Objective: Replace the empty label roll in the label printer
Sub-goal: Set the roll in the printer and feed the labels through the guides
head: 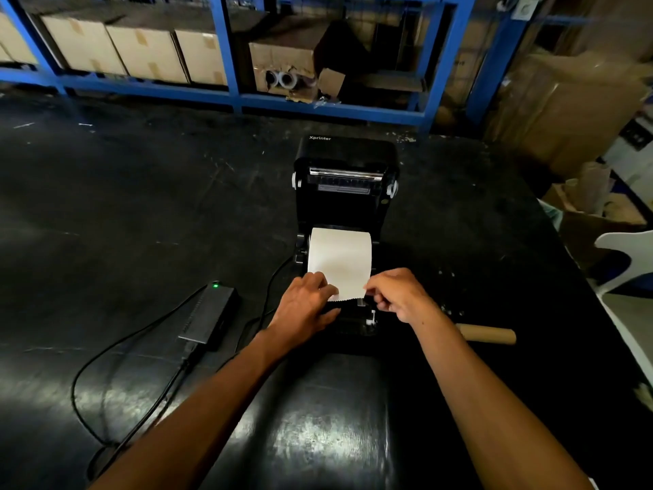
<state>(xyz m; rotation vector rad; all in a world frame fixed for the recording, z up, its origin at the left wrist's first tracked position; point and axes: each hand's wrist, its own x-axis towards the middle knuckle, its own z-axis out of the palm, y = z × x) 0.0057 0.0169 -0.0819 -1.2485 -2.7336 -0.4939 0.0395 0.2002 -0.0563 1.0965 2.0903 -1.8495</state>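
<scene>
Label printer (pixel 344 192) with its lid raised, standing on a dark counter (pixel 123 213). A white label roll (pixel 340 258) sits in the open bay, its free end drawn toward the person. The left hand (pixel 305 307) and right hand (pixel 397 295) each hold one lower corner of the paper's serrated leading edge, fingers (pixel 319 279) pinched on the sheet above the printer's front. An empty cardboard core (pixel 489 334) lies on the counter just right of the right forearm. A power adapter (pixel 208 316) with a lit green indicator rests left of the printer, its cables (pixel 106 351) trailing over the counter. Blue shelving (pixel 226 54) with cardboard boxes (pixel 141 53) stands behind.
</scene>
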